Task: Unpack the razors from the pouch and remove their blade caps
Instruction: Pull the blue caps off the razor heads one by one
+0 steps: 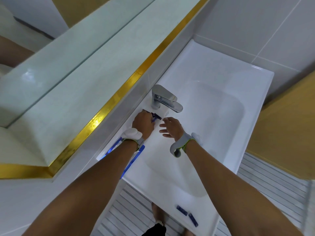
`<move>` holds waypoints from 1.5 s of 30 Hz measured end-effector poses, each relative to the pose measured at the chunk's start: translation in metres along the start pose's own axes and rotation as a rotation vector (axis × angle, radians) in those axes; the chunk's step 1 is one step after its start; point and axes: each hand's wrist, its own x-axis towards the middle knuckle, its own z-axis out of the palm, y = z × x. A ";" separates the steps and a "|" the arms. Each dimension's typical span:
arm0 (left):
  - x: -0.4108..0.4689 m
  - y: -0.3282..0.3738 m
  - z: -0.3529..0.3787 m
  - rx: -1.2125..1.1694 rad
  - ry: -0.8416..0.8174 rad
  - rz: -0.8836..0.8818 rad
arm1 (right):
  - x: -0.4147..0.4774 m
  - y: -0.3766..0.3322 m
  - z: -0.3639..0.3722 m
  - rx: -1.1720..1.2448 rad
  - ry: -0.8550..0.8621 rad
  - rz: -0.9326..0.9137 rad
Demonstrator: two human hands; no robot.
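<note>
My left hand [142, 123] rests on the sink's back ledge beside the tap and is closed on a blue razor [156, 117], whose head pokes out to the right of my fingers. Just to the right of it, my right hand [170, 127] hovers with fingers spread and nothing in it. A clear pouch with blue edges [134, 159] lies on the left ledge, mostly hidden under my left forearm. Two small blue blade caps [182, 210] [193, 219] lie apart on the sink's front rim.
A chrome tap [164, 98] stands right behind my hands. The white sink [255, 92] has a shallow basin to the right. A gold-trimmed shelf [102, 114] and a mirror run along the left. Below is a striped floor mat [272, 181].
</note>
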 end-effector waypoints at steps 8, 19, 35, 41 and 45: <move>-0.005 0.018 -0.027 -0.153 0.063 -0.072 | -0.020 -0.009 -0.011 0.014 0.002 0.041; -0.097 0.026 -0.038 -0.046 -0.091 0.139 | -0.075 0.017 -0.038 0.251 -0.243 -0.056; -0.180 0.059 -0.068 0.117 -0.030 0.284 | -0.173 0.050 -0.037 0.499 -0.301 -0.100; -0.191 0.053 -0.074 0.059 -0.018 0.260 | -0.182 0.051 -0.026 0.480 -0.262 -0.135; -0.195 0.027 -0.081 0.044 -0.096 0.287 | -0.180 0.053 -0.007 0.395 -0.194 -0.160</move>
